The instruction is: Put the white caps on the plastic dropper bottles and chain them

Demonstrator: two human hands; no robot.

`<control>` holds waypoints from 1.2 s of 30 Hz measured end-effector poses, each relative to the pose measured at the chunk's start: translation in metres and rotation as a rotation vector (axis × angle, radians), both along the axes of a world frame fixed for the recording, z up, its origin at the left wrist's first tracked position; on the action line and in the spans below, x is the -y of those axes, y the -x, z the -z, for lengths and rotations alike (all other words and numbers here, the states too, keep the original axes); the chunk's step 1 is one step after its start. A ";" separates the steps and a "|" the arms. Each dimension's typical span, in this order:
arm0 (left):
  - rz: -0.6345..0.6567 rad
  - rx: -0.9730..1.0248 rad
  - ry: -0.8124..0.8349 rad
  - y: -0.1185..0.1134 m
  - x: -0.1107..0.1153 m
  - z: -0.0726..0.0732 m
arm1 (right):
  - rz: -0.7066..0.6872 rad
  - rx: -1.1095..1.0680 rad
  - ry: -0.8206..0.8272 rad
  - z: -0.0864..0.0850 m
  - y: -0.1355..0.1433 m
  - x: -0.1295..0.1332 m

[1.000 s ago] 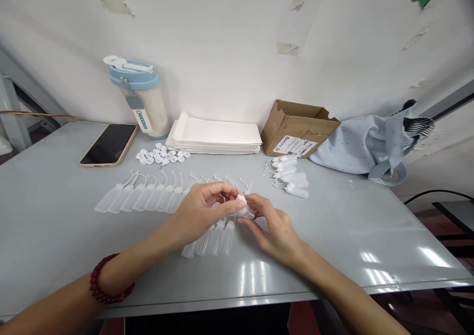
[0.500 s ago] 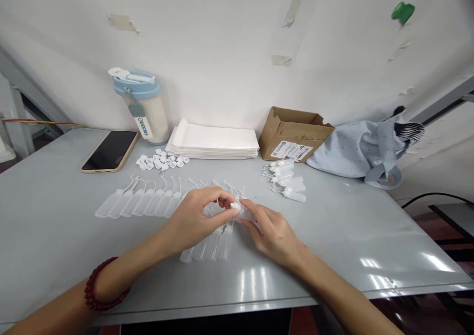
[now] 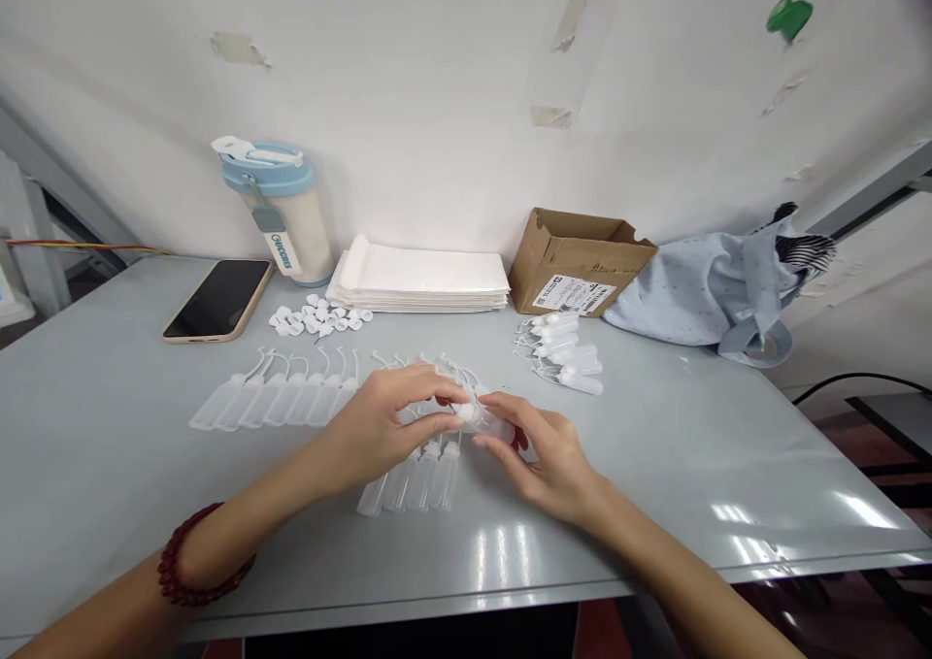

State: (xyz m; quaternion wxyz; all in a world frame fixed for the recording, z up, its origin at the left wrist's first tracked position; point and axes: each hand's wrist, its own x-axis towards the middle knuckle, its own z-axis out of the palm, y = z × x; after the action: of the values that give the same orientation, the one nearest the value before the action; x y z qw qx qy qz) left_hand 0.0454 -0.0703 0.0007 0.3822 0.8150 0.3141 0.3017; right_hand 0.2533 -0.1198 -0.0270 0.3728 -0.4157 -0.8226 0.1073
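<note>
A small translucent squeeze bottle lies sideways between my hands, just above the table. My right hand grips its body between thumb and fingers. At the neck, my left hand pinches a white cap; the fingers partly hide it, so how firmly it is seated cannot be seen. Below the hands are several similar bottles in a short row. A longer row of bottles with thin bent tips runs to the left, partly behind my left hand.
Loose white caps lie near a phone and a tumbler. Behind are a stack of white envelopes, a cardboard box and a blue cloth bag. Capped bottles are piled before the box on the grey table.
My right hand's fingers have shifted slightly right along the bottle, and more of its body shows. My left hand stays at the cap. The view has tilted a little.
</note>
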 end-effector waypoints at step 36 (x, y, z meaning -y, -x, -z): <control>-0.118 0.156 0.342 -0.008 0.009 -0.007 | -0.093 -0.015 0.003 -0.003 0.001 -0.001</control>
State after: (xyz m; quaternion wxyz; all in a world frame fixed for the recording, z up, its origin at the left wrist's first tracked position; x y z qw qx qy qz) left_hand 0.0530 -0.0790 0.0074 0.5198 0.6926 0.3777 0.3279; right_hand 0.2523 -0.1188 -0.0241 0.3731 -0.3768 -0.8380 0.1288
